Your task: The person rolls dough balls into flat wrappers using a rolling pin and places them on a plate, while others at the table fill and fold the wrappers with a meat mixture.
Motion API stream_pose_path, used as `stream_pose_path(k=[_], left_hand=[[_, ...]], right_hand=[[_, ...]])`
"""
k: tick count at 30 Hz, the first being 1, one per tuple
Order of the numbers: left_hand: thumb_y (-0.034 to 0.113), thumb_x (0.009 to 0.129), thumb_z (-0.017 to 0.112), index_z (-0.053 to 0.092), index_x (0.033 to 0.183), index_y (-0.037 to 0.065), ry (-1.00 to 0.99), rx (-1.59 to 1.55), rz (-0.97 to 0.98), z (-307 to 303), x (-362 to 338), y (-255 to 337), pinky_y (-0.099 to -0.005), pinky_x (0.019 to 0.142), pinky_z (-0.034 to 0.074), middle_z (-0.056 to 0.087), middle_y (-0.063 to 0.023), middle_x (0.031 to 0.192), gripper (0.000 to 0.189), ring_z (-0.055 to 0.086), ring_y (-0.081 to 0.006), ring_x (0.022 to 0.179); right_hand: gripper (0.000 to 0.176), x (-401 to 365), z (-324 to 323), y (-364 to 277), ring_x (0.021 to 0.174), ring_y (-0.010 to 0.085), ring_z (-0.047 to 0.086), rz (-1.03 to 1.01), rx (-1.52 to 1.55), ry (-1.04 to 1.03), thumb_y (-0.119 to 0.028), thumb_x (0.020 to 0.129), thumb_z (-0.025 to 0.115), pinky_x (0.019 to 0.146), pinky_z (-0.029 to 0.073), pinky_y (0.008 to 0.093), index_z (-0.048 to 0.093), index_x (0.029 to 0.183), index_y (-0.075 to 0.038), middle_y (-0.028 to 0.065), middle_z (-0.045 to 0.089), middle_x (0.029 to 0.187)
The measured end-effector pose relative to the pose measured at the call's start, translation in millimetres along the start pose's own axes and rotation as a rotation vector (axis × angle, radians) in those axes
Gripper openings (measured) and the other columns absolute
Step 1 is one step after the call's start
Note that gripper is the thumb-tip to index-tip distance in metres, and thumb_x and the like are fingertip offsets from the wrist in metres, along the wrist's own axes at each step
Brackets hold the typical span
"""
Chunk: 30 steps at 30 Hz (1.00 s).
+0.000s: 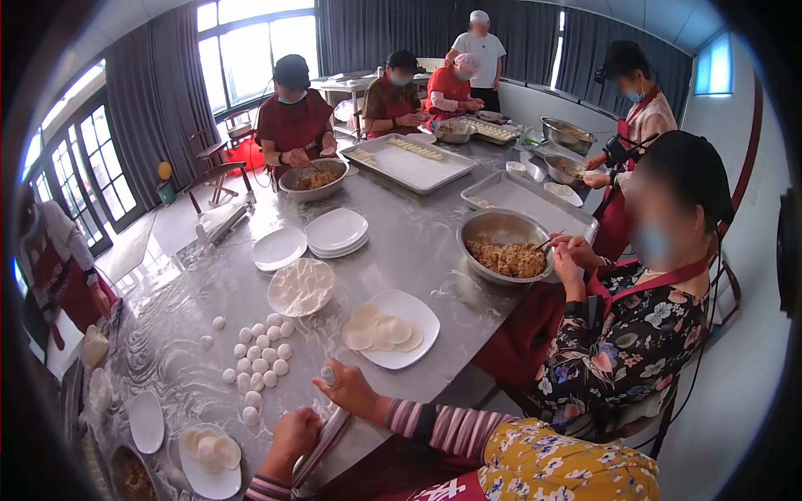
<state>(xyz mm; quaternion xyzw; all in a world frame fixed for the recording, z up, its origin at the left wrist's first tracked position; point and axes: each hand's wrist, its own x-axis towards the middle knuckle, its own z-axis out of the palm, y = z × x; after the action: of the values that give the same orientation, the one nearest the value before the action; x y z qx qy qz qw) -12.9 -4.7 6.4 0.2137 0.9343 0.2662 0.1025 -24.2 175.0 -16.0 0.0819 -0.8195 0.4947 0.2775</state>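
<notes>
Near the table's front edge, my right hand is closed around a short rolling pin, whose pale rounded end sticks out past the fingers. My left hand is curled shut to the left of it, close to the edge; anything inside it is hidden. Beyond my hands, small white dough balls lie in a cluster on the floured steel table. Thin round wrappers overlap on a white square plate. A bowl of flour sits behind the dough balls.
A co-worker in a floral top sits at the right beside a steel bowl of filling. More people work around the far side near trays. Stacked plates stand mid-table. Another wrapper plate is at the lower left.
</notes>
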Motion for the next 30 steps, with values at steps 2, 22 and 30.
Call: stream_pose_path(k=[2,22,30], left_hand=[[0.015,0.073,0.062,0.065,0.078,0.005,-0.052,-0.039,0.008,-0.3,-0.2,-1.7,-0.0372,0.063,0.049,0.064,-0.0166,0.073,0.012,0.064,-0.0302,0.069],[0.012,0.076,0.062,0.061,0.081,0.0,-0.165,-0.293,-0.064,1.0,-11.6,-4.2,-0.0359,0.066,0.048,0.063,-0.0176,0.074,0.013,0.063,-0.029,0.07],[0.017,0.078,0.061,0.062,0.08,0.001,-0.149,-0.207,-0.041,-2.6,-8.4,2.8,-0.0386,0.065,0.047,0.062,-0.019,0.076,0.016,0.061,-0.034,0.073]], right_hand=[[0.037,-6.8,-6.5,-1.3,0.059,0.0415,0.056,-0.022,-0.031,0.006,-0.022,0.075,0.07,0.049,0.044,0.0449,0.051,0.097,0.001,0.023,0.057,0.066],[0.038,-23.4,-25.1,-7.8,0.059,0.0431,0.055,-0.032,-0.068,0.036,-0.015,0.072,0.073,0.049,0.044,0.0459,0.047,0.096,0.0,0.0228,0.055,0.064],[0.034,-27.4,-35.8,-13.9,0.061,0.0426,0.056,-0.005,-0.037,0.015,-0.016,0.073,0.073,0.05,0.044,0.0451,0.049,0.093,-0.002,0.0208,0.056,0.065]])
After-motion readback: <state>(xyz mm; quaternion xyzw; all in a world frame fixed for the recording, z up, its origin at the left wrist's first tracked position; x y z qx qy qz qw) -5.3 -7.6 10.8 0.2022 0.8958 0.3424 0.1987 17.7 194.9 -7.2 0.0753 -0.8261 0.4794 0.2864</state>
